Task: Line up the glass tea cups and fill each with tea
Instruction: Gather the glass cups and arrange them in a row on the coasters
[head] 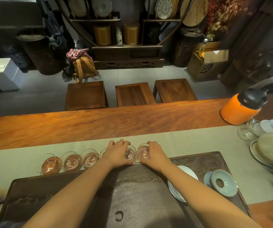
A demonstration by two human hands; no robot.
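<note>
**teabro:** Looking at the row now: six glass cups sit on the grey runner (190, 140), right along the far edge of the dark tea tray (66, 191). Left hand (118, 153) fingers curl over the fifth cup (130, 153), also covering most of the fourth (103, 152). Right hand (154, 153) fingers wrap the sixth cup (143, 153), rims nearly touching.

**leafnut:** Any tea in them?

**teabro:** The three cups left of the fingers (71, 162) show reddish tea. Can't tell for the held ones.

**leafnut:** Room to slide?

**teabro:** Plenty of bare runner beyond the fingers, then open wooden bench (99, 124). Right of the fingers, an orange flask (241, 109) and crockery sit well apart.
</note>
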